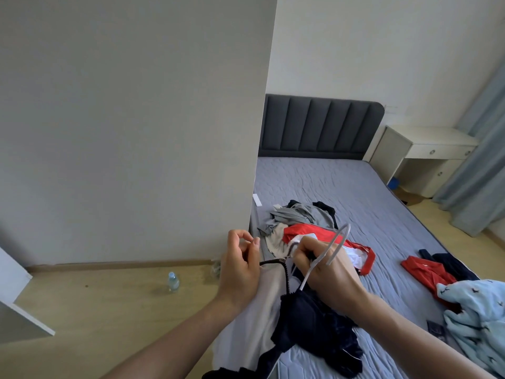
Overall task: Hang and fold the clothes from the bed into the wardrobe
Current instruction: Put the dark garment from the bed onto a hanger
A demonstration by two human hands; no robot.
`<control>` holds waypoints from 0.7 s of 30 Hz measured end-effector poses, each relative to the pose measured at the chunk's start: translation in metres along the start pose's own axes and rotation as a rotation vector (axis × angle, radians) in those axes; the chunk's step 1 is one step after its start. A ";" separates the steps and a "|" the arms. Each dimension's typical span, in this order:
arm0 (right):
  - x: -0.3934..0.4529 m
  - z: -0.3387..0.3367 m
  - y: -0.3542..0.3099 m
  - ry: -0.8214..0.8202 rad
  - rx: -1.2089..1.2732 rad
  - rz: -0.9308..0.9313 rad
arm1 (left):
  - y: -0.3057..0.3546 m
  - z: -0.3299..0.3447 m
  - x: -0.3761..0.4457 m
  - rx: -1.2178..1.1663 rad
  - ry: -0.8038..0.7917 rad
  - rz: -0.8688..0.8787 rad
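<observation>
Garment: your dark navy garment [314,318] hangs by its thin strap [273,261] between your two hands, its lower part resting on the bed [341,181] near the edge.
Left fingers: your left hand [240,272] pinches the strap, thumb and fingers curled around its end.
Right fingers: your right hand [325,266] grips a pale hanger [332,248], fingers wrapped tight around it, hook pointing up and away from you.
Strap: it runs taut from your left hand to the hanger.
Clothes pile: grey, beige and red pieces [303,228] lie heaped just beyond your hands.
Other clothes: a red and navy piece [426,272] and a light blue printed one [475,318] lie on your right.
Wardrobe panel: a pale upright panel [131,127] stands on your left.
Floor: a clear bottle [173,281] stands on the wooden floor [95,310].
</observation>
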State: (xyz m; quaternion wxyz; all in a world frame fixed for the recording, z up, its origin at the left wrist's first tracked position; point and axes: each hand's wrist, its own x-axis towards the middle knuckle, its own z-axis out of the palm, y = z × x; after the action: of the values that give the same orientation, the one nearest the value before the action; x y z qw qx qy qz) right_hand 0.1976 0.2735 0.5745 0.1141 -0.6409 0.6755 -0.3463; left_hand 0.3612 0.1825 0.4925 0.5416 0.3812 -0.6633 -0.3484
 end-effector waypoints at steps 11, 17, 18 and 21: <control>-0.005 -0.004 0.007 -0.126 0.110 0.032 | -0.051 -0.016 -0.009 0.029 -0.078 -0.237; -0.005 0.006 0.007 -0.185 0.218 0.084 | -0.057 -0.027 -0.012 0.251 -0.322 -0.361; -0.003 0.005 0.007 -0.171 0.188 0.093 | -0.050 -0.030 -0.011 0.314 -0.372 -0.376; 0.003 -0.003 0.009 -0.199 0.002 0.065 | -0.013 -0.050 -0.013 0.280 -0.467 -0.389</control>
State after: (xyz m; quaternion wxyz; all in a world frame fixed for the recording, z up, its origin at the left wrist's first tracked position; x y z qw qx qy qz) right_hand 0.1887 0.2709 0.5722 0.1924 -0.6499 0.6808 -0.2776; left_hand 0.4141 0.1851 0.4836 0.2408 0.4813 -0.7256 -0.4288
